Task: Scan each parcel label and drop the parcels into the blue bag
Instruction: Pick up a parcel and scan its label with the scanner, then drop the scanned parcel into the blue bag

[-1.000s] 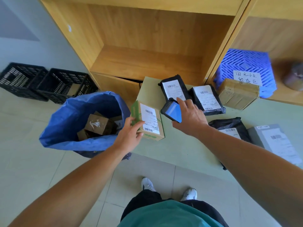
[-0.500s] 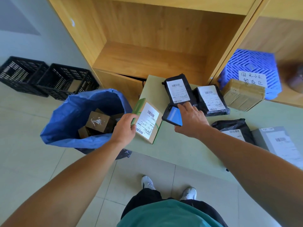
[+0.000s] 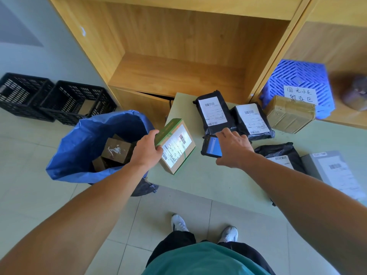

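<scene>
Our left grip [image 3: 146, 150] has tipped the green-edged box [image 3: 176, 147] back and swung it toward the blue bag [image 3: 79, 139] — a second ago it stood on the bench [image 3: 208, 181] facing the scanner [image 3: 212, 145]. We judge the scan done, the drop next. The left grip clasps the box's left edge over the bench corner, just beside the bag; the right grip [image 3: 233, 147] holds the scanner. The label faces up at us, long axis near-left to far-right
</scene>
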Demonstrator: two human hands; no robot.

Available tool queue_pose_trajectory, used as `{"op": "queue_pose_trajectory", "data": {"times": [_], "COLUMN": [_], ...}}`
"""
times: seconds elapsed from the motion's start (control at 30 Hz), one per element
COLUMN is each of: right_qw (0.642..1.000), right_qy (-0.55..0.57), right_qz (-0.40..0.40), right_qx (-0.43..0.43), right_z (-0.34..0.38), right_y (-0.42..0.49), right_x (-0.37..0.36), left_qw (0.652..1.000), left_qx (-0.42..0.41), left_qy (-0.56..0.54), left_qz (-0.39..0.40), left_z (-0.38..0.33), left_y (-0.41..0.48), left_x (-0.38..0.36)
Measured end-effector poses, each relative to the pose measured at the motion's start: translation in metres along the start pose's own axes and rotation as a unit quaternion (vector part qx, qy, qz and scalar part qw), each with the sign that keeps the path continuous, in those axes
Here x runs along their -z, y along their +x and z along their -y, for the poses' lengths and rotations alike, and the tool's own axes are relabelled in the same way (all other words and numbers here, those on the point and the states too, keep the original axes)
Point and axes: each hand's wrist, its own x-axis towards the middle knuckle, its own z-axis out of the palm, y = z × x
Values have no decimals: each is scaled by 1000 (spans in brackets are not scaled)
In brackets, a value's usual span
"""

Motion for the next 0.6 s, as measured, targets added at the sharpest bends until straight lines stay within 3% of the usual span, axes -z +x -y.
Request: {"op": "queue_pose_trajectory", "data": {"times": [0.3, 0.6], "right_qw": [997, 999], "right_qy": [-69, 16], "right_qz": [-18, -46], "right_qx": [21, 18], "right_z": [9, 40], "right_y": [8, 27], "right_x": [10, 29], "left_qw": [1000, 989], "left_qx": [0, -64], "left_qy": [-4, 117], "left_qz": [-26, -69], "left_z": [-3, 18], "left_y": [21, 36], "left_x": [34, 82]}}
